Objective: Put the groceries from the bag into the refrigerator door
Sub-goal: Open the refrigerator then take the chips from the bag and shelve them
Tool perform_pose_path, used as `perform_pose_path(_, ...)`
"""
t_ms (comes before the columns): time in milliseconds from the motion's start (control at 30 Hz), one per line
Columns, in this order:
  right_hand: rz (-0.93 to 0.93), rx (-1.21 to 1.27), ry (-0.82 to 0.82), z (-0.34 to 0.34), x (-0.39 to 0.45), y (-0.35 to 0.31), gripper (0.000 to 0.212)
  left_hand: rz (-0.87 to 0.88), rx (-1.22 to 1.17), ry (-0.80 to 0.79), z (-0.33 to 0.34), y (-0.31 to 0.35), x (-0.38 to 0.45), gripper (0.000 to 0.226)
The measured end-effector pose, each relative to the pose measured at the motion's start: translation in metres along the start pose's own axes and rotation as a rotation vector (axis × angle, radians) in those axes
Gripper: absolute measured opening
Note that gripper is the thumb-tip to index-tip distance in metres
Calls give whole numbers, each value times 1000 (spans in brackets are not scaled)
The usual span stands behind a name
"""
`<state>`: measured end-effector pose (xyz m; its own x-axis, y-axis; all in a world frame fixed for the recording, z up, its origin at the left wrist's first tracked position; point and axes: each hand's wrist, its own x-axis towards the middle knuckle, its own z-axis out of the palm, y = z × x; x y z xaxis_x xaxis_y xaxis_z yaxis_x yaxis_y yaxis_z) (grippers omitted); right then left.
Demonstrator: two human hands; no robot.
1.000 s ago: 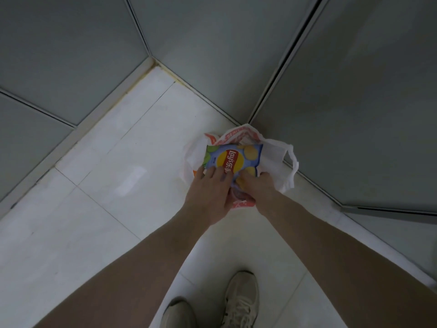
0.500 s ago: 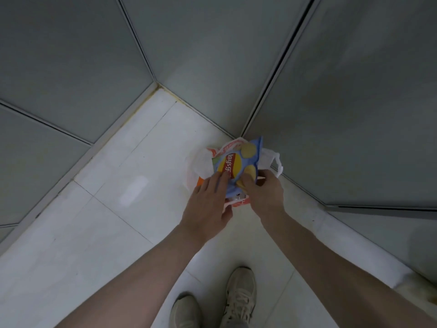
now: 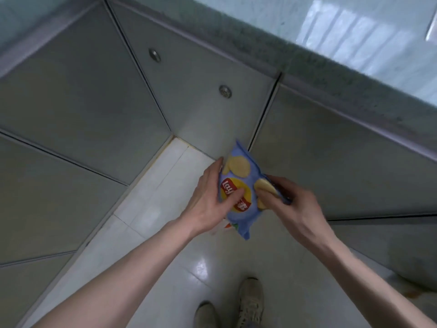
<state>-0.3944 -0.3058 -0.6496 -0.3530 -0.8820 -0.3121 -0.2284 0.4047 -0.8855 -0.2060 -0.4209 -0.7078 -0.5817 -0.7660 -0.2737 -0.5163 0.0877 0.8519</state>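
Both hands grip the blue chip bag (image 3: 238,185) — left hand (image 3: 209,200), right hand (image 3: 283,200) — above the floor (image 3: 165,185).

The scene is dim and cool-toned, with a grey-green cast. The brightest patch is the pale countertop (image 3: 369,36) at upper right, washed out by streaked glare. A soft highlight shines on the floor tiles (image 3: 201,268). Straight cabinet (image 3: 82,95) edges splay outward from wide-angle distortion, and the whole picture is slightly soft.
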Motion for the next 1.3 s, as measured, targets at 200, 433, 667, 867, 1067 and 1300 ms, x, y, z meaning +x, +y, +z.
perform_pose_path(200,-60,26,-53,-58,-42,-113,22,18,-236,15,-58,99,-57,56)
perform_pose_path(433,-48,368,126,-81,-96,-231,51,46,-348,131,-126,218,-130,39)
perform_pose_path(667,-92,501,97,-78,-157,-329,46,44,-439,300,-185,319,-199,31)
perform_pose_path(867,-165,521,110,-65,-197,-384,37,85,-575,362,-203,372,-241,38)
perform_pose_path(1067,-194,539,37,-68,-207,-431,33,98,-625,393,-220,399,-270,43)
perform_pose_path(1300,-253,433,-189,-64,-201,-468,38,122,-625,668,-235,418,-301,38)
